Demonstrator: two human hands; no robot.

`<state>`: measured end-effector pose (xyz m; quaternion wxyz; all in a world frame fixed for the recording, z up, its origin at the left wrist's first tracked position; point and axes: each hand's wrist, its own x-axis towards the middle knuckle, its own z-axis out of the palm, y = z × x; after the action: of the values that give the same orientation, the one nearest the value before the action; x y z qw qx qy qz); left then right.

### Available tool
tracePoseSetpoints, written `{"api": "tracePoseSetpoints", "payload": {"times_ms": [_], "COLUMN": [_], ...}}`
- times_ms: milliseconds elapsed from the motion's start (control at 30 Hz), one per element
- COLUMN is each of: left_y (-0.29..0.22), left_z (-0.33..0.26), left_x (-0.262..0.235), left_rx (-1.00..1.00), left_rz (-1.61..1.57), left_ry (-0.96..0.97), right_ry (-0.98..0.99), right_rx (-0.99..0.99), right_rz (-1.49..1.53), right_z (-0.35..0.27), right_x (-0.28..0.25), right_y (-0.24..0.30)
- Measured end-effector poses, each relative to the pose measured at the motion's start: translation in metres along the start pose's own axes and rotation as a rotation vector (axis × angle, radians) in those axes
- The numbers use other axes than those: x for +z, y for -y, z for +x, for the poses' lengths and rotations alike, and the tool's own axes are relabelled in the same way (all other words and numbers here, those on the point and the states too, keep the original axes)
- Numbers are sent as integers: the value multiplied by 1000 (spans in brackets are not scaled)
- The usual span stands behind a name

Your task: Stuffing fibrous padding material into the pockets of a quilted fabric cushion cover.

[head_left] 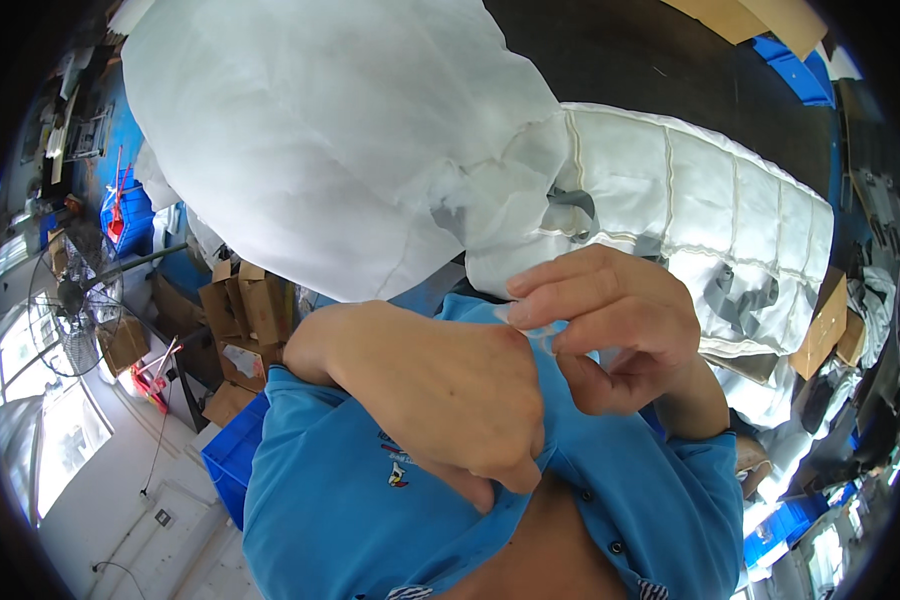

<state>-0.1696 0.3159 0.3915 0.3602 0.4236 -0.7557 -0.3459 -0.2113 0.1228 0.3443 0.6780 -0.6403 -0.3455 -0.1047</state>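
Note:
My right hand [625,325] is in front of my chest, its fingers bent into a pinch. At its fingertips shows a small, thin, translucent piece [537,328], perhaps film or tape; its exact kind cannot be made out. Close on its left, my left hand [440,385] shows its back, with the fingers curled under and mostly hidden. Whatever they hold, if anything, is out of sight. Beyond both hands lies a large white fabric piece [320,130], smooth on the left. Its stitched, sectioned part [705,190] extends right, with grey straps [570,210] on it.
A dark table surface [650,60] lies under the white fabric. At left are cardboard boxes [245,305], a blue bin [235,455] and a standing fan [75,295]. More cardboard [825,325] and a blue container [795,70] are on the right.

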Motion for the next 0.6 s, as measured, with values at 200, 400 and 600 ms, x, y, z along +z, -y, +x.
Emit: {"api": "tracePoseSetpoints", "payload": {"times_ms": [200, 400, 600], "left_y": [0, 0, 12], "left_z": [5, 20, 29], "left_x": [3, 18, 25], "left_rx": [-39, -321, -465], "left_rz": [24, 719, 1046], "left_ry": [-30, -44, 47], "right_ry": [-30, -336, -365], "right_rx": [-111, 302, 371], "right_rz": [-119, 7, 12], "right_z": [1, -25, -36], "right_x": [-3, -25, -29], "right_y": [6, 9, 8]}}
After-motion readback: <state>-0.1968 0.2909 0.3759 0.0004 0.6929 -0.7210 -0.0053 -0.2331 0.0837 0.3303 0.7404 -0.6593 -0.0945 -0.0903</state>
